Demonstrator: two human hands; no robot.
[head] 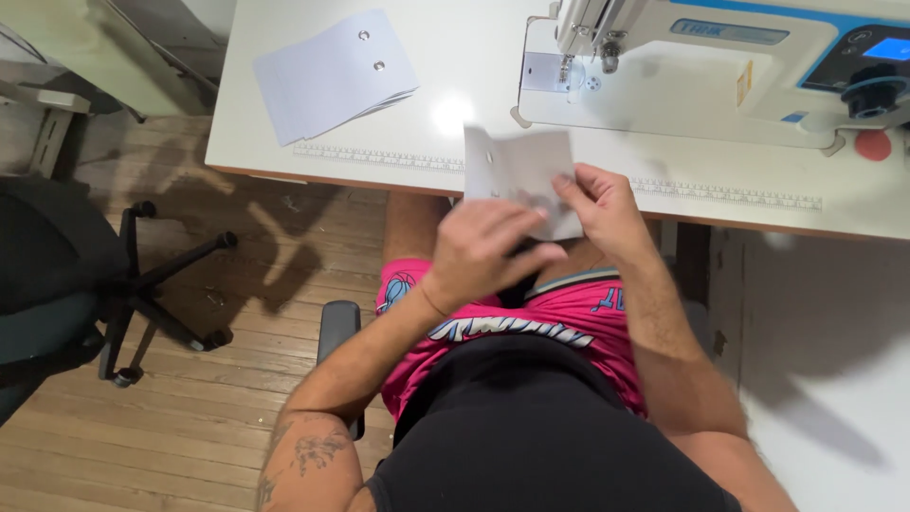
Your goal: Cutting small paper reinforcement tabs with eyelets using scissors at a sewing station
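Now both hands hold one white fabric piece (519,175) above the near bench (284,152) edge, over the lap. Left hand (479,251) pinches its lower part, grip clenched on it; right hand (602,209) grasps its right edge with fingertips. One stack of white pieces (332,76), bearing two metal snaps, lies far left on the bench. One sewing machine (720,66) stands far right. One office chair (85,275) sits on the wooden floor, left.

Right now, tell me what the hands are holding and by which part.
Both hands, left hand and right hand, hold one white fabric piece by its lower edge.
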